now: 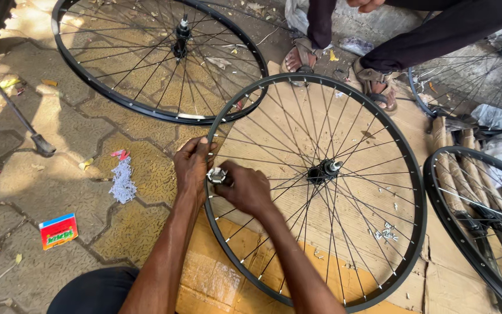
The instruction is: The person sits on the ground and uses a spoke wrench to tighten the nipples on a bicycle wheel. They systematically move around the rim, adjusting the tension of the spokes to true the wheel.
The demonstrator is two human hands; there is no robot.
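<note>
Forearms reach up from the bottom edge toward the near wheel, nothing closer to the lens but a dark-clad knee.

Far left: small red packet (58, 230) on the paving, a white shredded scrap (123, 181) beyond it, well apart from the work.

Left hand (192, 167): grip clenched over the black rim (419, 203) at its left edge, likely steadying it so the wheel cannot turn.

Right hand (248, 188): just inside the rim, fingers closed around a small silver tool (217, 175) set where a spoke meets the rim.

Wheel lies flat on cardboard (204, 279); hub (323, 170) at centre, loose silver bits (386, 232) scattered under the spokes.

Second wheel (161, 58) lies above left. Right: another person's sandalled feet (373, 84), more wheels.
</note>
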